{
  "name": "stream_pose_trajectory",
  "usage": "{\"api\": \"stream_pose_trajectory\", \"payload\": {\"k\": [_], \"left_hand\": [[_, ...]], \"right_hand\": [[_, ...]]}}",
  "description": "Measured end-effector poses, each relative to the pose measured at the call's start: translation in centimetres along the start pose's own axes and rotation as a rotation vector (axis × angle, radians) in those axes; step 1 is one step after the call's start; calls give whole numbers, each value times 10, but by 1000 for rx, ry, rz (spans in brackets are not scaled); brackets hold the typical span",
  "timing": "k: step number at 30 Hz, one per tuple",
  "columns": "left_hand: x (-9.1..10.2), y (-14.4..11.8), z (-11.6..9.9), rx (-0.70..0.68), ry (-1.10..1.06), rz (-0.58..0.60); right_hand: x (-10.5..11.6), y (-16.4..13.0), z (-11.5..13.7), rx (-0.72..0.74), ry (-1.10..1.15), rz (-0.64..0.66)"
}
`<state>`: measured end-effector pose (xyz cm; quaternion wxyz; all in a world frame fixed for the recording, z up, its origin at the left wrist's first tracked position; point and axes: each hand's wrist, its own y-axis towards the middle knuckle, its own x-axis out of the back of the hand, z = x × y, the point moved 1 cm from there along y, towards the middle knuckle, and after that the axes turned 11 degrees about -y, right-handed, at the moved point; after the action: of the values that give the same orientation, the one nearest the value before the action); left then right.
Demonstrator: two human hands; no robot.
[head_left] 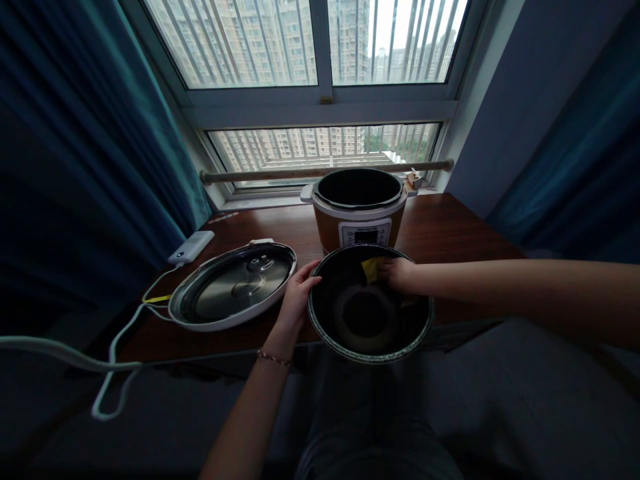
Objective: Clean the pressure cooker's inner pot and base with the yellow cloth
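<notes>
A dark round inner pot (pixel 370 357) with a speckled rim is tilted toward me at the table's front edge. My left hand (pixel 300 290) grips its left rim, thumb over the edge. Inside the pot, my right hand (pixel 400 275) pinches a yellow cloth (pixel 371 269) against the upper inner wall. Behind the pot stands an electric cooker (pixel 327 223), brown and white, with a control panel on its front and its top uncovered. To the left, a cooker lid (pixel 225 325) lies with its shiny metal inner side up.
The brown wooden table (pixel 460 227) stands below a barred window (pixel 325 110). A white power strip (pixel 191 247) lies at the back left, its white cable (pixel 115 350) hanging over the left edge. Blue curtains (pixel 100 113) flank both sides. A small object (pixel 413 180) sits behind the cooker.
</notes>
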<state>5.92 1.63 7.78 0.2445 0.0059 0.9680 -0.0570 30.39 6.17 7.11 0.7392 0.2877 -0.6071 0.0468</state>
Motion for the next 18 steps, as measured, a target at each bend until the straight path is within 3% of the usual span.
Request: {"api": "stream_pose_trajectory", "payload": {"k": [5, 7, 9, 11, 14, 18], "left_hand": [[2, 1, 0, -10, 6, 1], [2, 1, 0, -14, 13, 6], [2, 0, 1, -15, 27, 6], [2, 0, 1, -15, 35, -3], [1, -1, 2, -22, 17, -4], [0, -2, 2, -39, 15, 4]], "right_hand": [[3, 46, 5, 771, -85, 440], [5, 61, 10, 951, -116, 459], [7, 69, 13, 1022, -92, 440], [9, 69, 14, 1010, -77, 443], [10, 54, 10, 846, -109, 507], [6, 20, 5, 301, -140, 676]]}}
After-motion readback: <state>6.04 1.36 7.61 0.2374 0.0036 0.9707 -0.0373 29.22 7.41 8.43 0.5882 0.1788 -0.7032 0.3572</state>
